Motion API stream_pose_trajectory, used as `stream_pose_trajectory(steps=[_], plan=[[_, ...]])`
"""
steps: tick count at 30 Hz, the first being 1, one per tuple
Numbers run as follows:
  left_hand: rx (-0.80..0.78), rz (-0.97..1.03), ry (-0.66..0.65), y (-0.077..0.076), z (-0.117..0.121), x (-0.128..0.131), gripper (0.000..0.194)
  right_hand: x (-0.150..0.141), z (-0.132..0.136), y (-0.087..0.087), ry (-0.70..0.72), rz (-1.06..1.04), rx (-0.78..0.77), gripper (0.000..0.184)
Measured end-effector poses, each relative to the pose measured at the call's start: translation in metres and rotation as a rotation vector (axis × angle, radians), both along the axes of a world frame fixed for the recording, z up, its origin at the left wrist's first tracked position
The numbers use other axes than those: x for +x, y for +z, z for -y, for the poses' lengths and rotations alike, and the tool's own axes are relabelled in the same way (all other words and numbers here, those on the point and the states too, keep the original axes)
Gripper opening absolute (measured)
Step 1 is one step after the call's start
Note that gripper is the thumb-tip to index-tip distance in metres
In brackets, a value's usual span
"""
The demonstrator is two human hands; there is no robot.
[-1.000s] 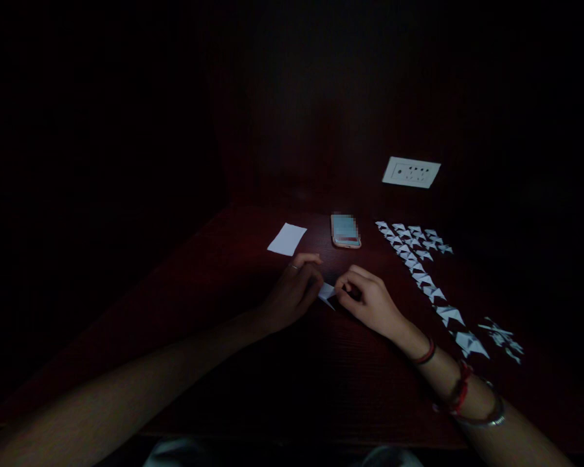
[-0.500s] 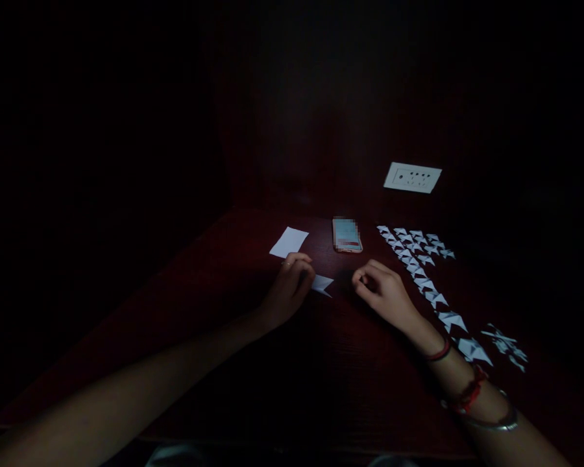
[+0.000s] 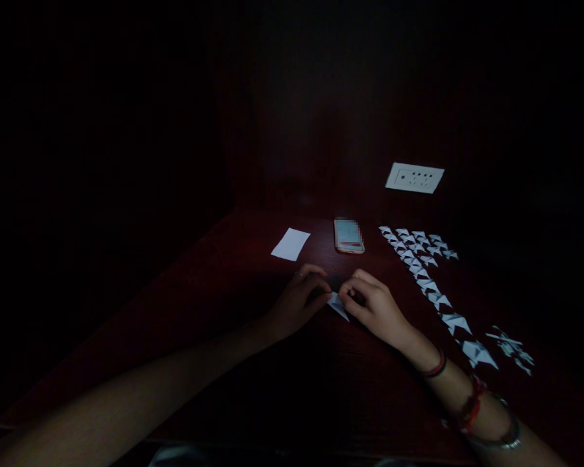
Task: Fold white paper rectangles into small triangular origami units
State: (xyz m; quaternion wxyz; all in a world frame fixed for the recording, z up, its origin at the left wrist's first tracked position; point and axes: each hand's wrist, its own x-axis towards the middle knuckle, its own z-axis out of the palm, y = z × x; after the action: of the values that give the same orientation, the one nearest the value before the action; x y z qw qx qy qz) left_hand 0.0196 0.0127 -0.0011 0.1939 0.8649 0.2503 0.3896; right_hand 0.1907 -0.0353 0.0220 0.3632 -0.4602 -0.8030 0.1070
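Observation:
A small folded piece of white paper point(image 3: 339, 307) sits low over the dark red table, pointed at its lower end. My left hand point(image 3: 305, 298) pinches its left edge between thumb and fingers; a ring shows on one finger. From the other side, my right hand point(image 3: 376, 303) closes thumb and fingertips on the paper's upper right edge. The fingertips partly cover the paper. Beyond my left hand lies a flat white sheet of paper point(image 3: 291, 244).
A phone point(image 3: 349, 235) with a lit screen lies behind my hands. Several folded white paper pieces point(image 3: 427, 285) run in rows along the right. Thin paper scraps point(image 3: 511, 347) lie at the far right. A socket plate point(image 3: 414, 178) is on the wall behind the table point(image 3: 214, 285).
My right hand has moved left and closed on the folded paper. My left hand has shifted right and slightly nearer with it, and the paper has turned so its point faces down.

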Motion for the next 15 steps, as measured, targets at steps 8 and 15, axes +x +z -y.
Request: stream_pose_trajectory(steps=[8, 15], plan=[[0.032, -0.012, -0.022, -0.0032, -0.0009, -0.0003, 0.003, -0.0015, -0.0014, -0.0047, 0.004, -0.012, -0.011, 0.009], [0.042, -0.031, -0.038, -0.0032, -0.0004, -0.0005, 0.006, -0.0039, -0.0005, -0.0049, -0.001, -0.030, -0.001, 0.009]])
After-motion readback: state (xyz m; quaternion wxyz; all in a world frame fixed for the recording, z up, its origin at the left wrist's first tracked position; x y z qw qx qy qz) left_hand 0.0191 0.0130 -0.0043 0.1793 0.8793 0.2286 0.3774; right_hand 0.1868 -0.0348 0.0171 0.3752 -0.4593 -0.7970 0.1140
